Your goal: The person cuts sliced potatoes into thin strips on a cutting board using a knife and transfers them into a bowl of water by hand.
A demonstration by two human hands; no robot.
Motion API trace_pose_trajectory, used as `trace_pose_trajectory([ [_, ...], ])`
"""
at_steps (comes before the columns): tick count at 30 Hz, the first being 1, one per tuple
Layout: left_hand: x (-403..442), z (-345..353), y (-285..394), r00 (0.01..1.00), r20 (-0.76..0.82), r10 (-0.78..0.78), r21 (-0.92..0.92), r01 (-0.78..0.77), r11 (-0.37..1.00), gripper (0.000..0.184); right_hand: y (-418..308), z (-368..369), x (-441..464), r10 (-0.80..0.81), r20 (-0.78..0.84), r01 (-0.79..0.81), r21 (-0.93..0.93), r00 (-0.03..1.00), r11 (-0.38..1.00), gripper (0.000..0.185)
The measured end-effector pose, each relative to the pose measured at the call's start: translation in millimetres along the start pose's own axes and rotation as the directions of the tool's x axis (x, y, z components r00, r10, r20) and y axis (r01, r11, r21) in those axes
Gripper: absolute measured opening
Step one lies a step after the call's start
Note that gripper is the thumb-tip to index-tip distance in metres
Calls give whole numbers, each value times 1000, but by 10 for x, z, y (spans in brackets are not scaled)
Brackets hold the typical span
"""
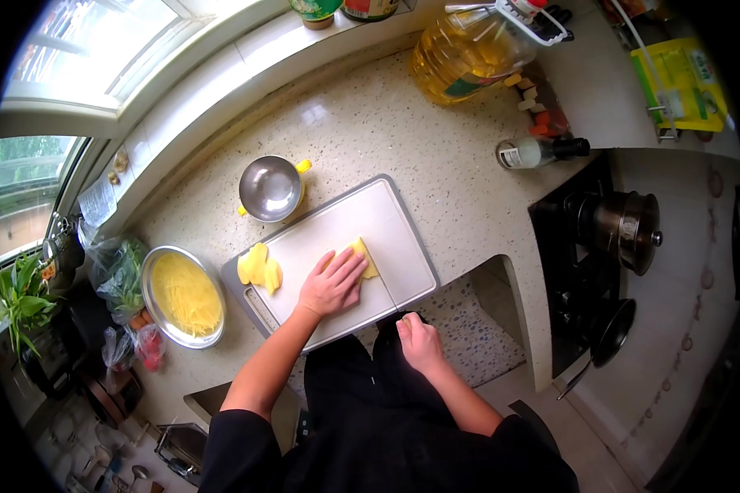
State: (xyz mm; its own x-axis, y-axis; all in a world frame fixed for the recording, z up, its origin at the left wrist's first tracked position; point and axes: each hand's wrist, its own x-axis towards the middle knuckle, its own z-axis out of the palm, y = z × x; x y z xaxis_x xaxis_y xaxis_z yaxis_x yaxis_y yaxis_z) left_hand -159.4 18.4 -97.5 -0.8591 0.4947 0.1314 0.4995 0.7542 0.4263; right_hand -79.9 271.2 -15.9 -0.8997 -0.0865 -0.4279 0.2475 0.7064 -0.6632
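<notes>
left hand [334, 282] on yellow slices [368, 261] (flat)

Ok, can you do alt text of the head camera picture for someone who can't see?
A person's left hand presses sliced yellow food on a grey-edged white rectangular cutting board, and the right hand grips a thin-bladed knife beside it. Nearby stand a wide silver metal bowl of yellow shreds and a smaller round metal bowl with yellow handles.
</notes>
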Motion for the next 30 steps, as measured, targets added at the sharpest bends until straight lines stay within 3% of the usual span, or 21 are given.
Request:
trace_pose_trajectory([
  [20,11,6,-6,999,-41,8,-23,-8,1000,56,-30,-7,-18,1,34,-2,14,999,1000,28],
  [30,26,-20,-7,1000,-8,6,-27,-7,1000,58,-123,45,77,36,17,-34,-82,999,996,33],
])
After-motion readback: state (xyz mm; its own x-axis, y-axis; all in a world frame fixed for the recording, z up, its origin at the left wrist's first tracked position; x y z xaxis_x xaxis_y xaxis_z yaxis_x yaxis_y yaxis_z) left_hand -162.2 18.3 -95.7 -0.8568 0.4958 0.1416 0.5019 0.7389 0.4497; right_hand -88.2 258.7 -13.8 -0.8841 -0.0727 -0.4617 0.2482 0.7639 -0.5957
